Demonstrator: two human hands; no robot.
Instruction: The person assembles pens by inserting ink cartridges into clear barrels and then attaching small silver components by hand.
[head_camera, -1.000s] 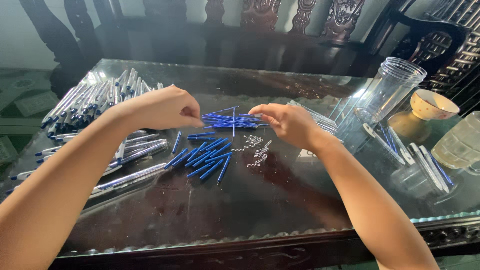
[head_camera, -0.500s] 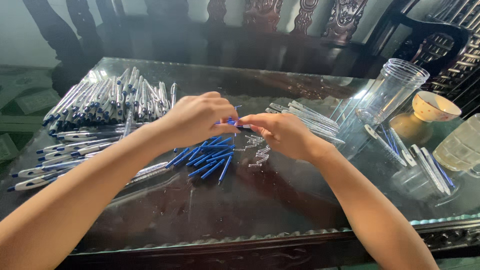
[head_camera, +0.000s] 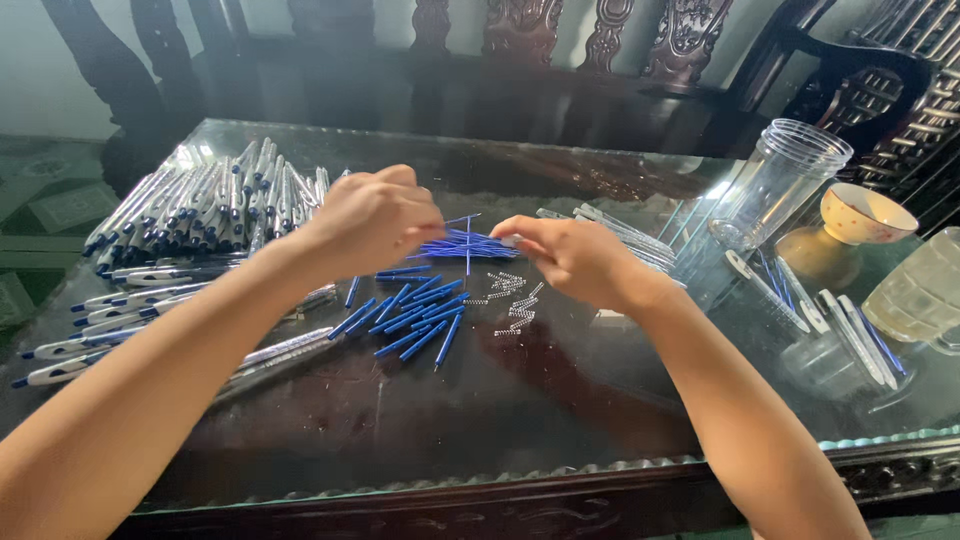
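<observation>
Since half a second ago your hands have drawn slightly apart: left hand (head_camera: 375, 218) curled shut, contents unseen; right hand (head_camera: 570, 255) pinching something small, just beside the blue refills (head_camera: 462, 245), springs (head_camera: 510, 298) below your fingertips.

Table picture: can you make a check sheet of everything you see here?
Surface: dark glass-topped table.
Job's things: blue refills scattered mid-table; tiny springs; clear barrels.
Clutter: pile of white-and-blue pens, tipped clear jar, bowl, glass mug.
Grippers: left hand and right hand pinch over a refill bundle; fingers curled.
Cables: nothing seen.
Surroundings: carved dark wooden chairs.
</observation>
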